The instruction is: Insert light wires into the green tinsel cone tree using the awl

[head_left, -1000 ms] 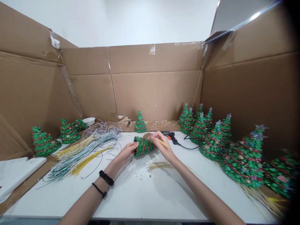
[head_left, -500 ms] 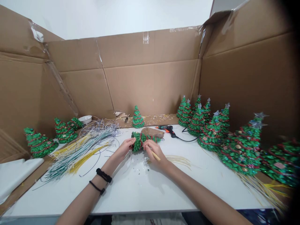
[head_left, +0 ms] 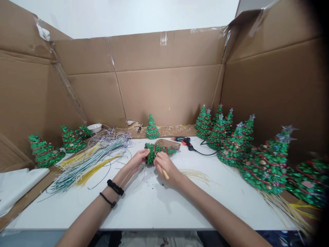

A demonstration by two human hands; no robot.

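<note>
- On the middle of the white table (head_left: 154, 209), a green beaded Christmas tree (head_left: 153, 153) lies on its side, its brown base (head_left: 167, 144) towards the right.
- The left hand (head_left: 138, 159) curls closed around the tree's narrow end; the right hand (head_left: 164, 165) pinches a pale yellow stick (head_left: 166, 174), its fingers against the tree.
- Red strands already circle this tree, but no star shows at its tip, unlike the standing trees (head_left: 267, 168) at right, which carry silver stars.
- Bundled green and yellow wires (head_left: 84, 168) lie at left, a hot glue gun (head_left: 186, 143) behind.
- Compared with a second ago, the stick tips more steeply down and the hands sit closer together.
</note>
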